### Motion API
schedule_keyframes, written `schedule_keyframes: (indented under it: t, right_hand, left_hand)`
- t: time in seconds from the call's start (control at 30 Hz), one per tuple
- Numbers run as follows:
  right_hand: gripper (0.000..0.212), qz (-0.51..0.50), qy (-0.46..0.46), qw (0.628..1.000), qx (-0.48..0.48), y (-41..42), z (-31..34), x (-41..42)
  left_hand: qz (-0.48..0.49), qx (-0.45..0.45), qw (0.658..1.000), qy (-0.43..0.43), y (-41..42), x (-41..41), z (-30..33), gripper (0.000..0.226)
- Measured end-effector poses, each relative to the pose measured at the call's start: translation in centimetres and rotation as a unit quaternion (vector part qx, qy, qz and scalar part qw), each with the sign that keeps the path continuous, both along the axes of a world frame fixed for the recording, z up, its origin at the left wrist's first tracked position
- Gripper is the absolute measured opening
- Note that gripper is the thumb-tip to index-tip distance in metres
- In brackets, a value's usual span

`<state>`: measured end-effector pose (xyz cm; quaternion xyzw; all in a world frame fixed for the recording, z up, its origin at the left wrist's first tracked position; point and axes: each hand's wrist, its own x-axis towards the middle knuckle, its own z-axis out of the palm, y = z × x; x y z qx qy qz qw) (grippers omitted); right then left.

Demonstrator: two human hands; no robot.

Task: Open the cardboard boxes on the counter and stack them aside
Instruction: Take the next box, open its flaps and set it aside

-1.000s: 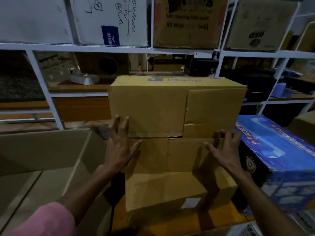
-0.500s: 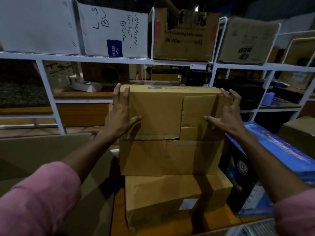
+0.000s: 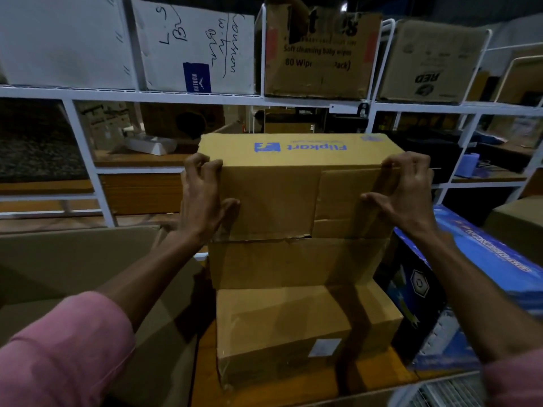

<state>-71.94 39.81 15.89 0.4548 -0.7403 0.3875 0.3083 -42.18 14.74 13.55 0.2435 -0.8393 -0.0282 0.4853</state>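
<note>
Both hands clamp the top box of a three-high stack that stands on the wooden desk (image 3: 293, 392), toward its middle. The left hand (image 3: 202, 198) wraps the left end of the Flipkart box (image 3: 273, 198), fingers hooked over the upper corner and thumb pressed against the near face; the right hand (image 3: 408, 195) mirrors it at the right end, fingers curled over the top edge, thumb splayed on a loose flap patch. Gripping at opposite ends this way looks meant to lift the box straight off without dragging the one under it — the middle box (image 3: 293, 262) sits flush beneath, its upper seam ragged. The bottom box (image 3: 282, 330) juts nearer the desk's front edge and carries a small white label.

To the left stands a large open carton (image 3: 67, 265), probably where opened boxes go. Just right of the stack, a blue printed box (image 3: 476, 268) leans beside it. Behind, white shelving (image 3: 164, 96) holds more cartons.

The Flipkart box is not yet opened — its flaps look closed
</note>
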Motion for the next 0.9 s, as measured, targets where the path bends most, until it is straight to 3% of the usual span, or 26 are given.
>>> schedule_keyframes:
  t: [0.17,0.3,0.43,0.6,0.8,0.9]
  right_hand:
    - [0.058,-0.029,0.036,0.999,-0.024,1.4,-3.2,1.8]
    - [0.049,-0.012,0.007,0.996,-0.089,3.6,-7.1,4.2]
    - [0.051,-0.01,-0.043,0.991,-0.127,4.8,-8.7,6.8]
    - [0.07,-0.074,-0.137,0.987,-0.027,6.1,-12.9,9.1]
    - [0.058,-0.116,-0.145,0.979,0.089,5.9,-17.5,11.3]
    - [0.048,-0.111,-0.115,0.981,0.112,4.9,-17.7,12.7]
  left_hand:
    - [-0.023,-0.023,0.999,0.037,1.7,2.0,-3.3,0.07]
    - [-0.031,-0.034,0.996,0.073,4.3,3.3,-5.4,0.058]
    - [-0.02,0.013,0.991,0.133,7.1,4.5,-6.9,0.04]
    - [0.04,0.078,0.996,0.029,8.8,6.3,-10.9,0.035]
    - [0.042,0.176,0.977,-0.113,10.7,8.8,-15.3,0.044]
    - [0.062,0.132,0.972,-0.184,11.2,9.5,-17.0,0.046]
